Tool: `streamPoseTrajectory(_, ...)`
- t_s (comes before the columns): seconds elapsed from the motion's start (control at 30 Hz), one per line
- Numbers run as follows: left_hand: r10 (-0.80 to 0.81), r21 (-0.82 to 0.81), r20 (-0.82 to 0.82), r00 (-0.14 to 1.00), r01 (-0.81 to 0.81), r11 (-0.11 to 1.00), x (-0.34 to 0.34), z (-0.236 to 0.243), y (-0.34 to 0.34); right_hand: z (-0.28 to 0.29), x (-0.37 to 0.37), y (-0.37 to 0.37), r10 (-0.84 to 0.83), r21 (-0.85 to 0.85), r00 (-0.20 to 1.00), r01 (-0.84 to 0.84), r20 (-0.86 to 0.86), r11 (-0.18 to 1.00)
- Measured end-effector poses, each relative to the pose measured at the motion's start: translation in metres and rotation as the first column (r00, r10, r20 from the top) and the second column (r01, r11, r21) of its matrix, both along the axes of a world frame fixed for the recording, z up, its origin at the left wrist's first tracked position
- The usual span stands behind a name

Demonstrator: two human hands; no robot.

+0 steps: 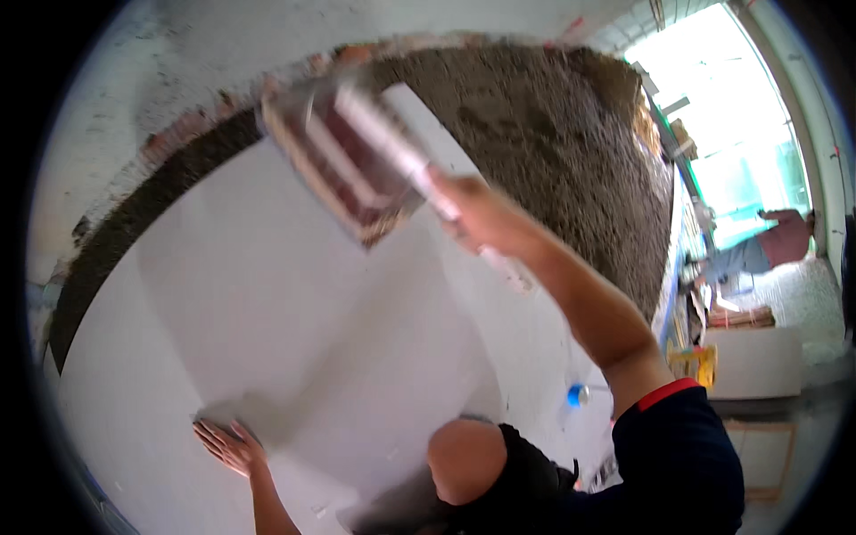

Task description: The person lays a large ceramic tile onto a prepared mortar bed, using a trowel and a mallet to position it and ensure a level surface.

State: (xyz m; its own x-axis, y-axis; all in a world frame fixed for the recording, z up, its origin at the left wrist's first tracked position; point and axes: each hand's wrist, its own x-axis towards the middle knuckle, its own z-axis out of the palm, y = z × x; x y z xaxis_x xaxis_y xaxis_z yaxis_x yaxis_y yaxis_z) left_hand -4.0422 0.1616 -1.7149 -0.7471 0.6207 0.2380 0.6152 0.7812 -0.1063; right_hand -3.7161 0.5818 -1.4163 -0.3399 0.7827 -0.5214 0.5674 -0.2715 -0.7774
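A large pale grey tile [312, 276] spans the middle of the view, with rough dark mortar [553, 152] along its right side and a strip of it along the far edge. My right hand [468, 209] is closed round the pale handle of a flat beating tool. Blurred by motion, the tool's broad rectangular head [352, 165] shows a dark reddish face and lighter edges over the tile's far corner. Whether it touches the tile I cannot tell. Down at the left, my left hand [230, 446] lies flat on the tile with its fingers stretched out.
My bare knee [468, 459] is over the tile near the bottom. A blue round object [578, 395] lies to its right. Another person [771, 241] stands at far right by a bright opening, near a yellow package [694, 366] and stacked boards [744, 317].
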Motion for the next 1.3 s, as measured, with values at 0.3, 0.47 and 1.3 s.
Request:
streamPoseTrajectory(0.3, -0.094, 0.014, -0.044, 0.995, 0.095, 0.995, 0.037, -0.029, 0.036, -0.249, 0.11, -0.092, 0.167, 0.072, 0.929, -0.201, 0.331, 0.977)
streamPoseTrajectory(0.47, 0.281, -0.288, -0.067, 0.957, -0.288, 0.913, 0.099, 0.003, 0.054, -0.196, 0.062, -0.094, 0.229, -0.017, 0.954, -0.23, 0.195, 0.973)
streamPoseTrajectory(1.3, -0.074, 0.282, 0.32, 0.944, -0.02, 0.959, 0.286, 0.071, 0.16, -0.025, 0.182, -0.038, 0.405, -0.162, 0.872, -0.374, 0.273, 0.913)
